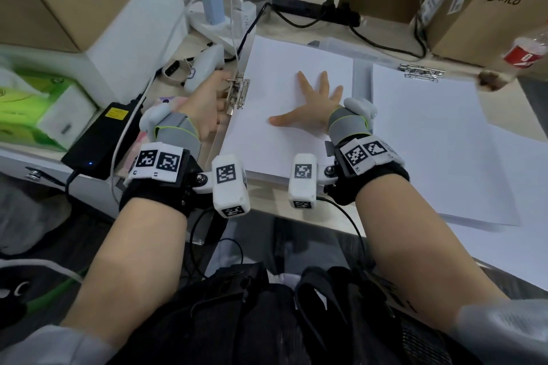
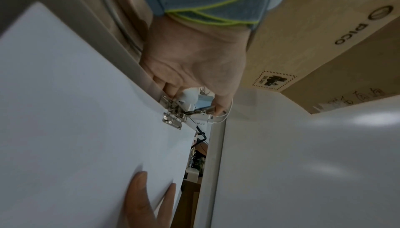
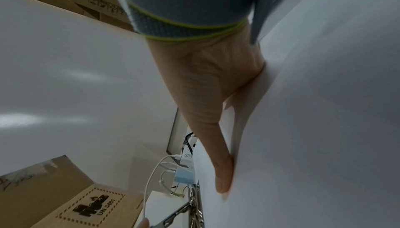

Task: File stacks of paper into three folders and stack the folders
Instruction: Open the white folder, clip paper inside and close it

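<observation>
An open folder (image 1: 362, 74) lies in front of me with a white paper stack (image 1: 281, 133) in it. A metal lever clip (image 1: 238, 92) sits on the stack's left edge. My left hand (image 1: 218, 92) is at that clip, and in the left wrist view its fingertips (image 2: 218, 109) pinch the raised clip lever (image 2: 205, 110). My right hand (image 1: 311, 101) lies flat on the paper with its fingers spread, pressing it down (image 3: 223, 171). To the right, a second folder's paper (image 1: 430, 142) lies under its own clip (image 1: 421, 71).
Cardboard boxes (image 1: 480, 18) stand at the back and left. A power strip with chargers (image 1: 219, 18), a white controller (image 1: 204, 65) and a black power brick (image 1: 103, 133) crowd the left. A red-labelled bottle (image 1: 525, 50) is at right. More loose sheets (image 1: 516, 234) lie at right.
</observation>
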{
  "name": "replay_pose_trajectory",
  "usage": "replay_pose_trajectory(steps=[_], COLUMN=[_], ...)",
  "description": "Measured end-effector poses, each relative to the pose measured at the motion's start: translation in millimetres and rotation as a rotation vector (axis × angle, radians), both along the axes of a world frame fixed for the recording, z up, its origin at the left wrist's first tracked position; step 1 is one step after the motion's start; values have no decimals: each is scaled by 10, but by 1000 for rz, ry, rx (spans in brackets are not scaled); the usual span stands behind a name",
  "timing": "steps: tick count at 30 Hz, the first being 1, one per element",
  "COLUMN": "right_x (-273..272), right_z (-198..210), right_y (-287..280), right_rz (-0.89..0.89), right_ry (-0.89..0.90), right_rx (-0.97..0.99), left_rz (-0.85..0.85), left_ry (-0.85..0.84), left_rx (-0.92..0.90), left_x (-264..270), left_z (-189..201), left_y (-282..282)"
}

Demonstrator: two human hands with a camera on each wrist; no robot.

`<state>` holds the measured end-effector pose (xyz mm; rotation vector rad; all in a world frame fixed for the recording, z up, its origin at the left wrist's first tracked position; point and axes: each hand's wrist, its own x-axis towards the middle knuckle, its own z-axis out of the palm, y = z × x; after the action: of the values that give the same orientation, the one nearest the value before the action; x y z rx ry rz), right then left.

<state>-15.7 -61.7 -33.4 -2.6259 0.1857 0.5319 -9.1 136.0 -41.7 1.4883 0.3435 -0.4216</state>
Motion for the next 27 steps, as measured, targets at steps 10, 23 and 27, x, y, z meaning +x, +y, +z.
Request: replay_pose_trajectory(steps=[10, 23, 27], right_x=[2, 29, 25], right_z=[-25, -56, -76], right_y=[-2, -9, -8], right_rz=[34, 16, 13], right_ry=[9, -6, -21], right_rx=[-43, 17, -3], left_rz=[-103, -31, -32], left_ry=[-127, -144, -160], left_rx=[-8, 103, 116], left_x=[-60, -4, -18], left_z=[-71, -210, -234], left_y=[99, 69, 42])
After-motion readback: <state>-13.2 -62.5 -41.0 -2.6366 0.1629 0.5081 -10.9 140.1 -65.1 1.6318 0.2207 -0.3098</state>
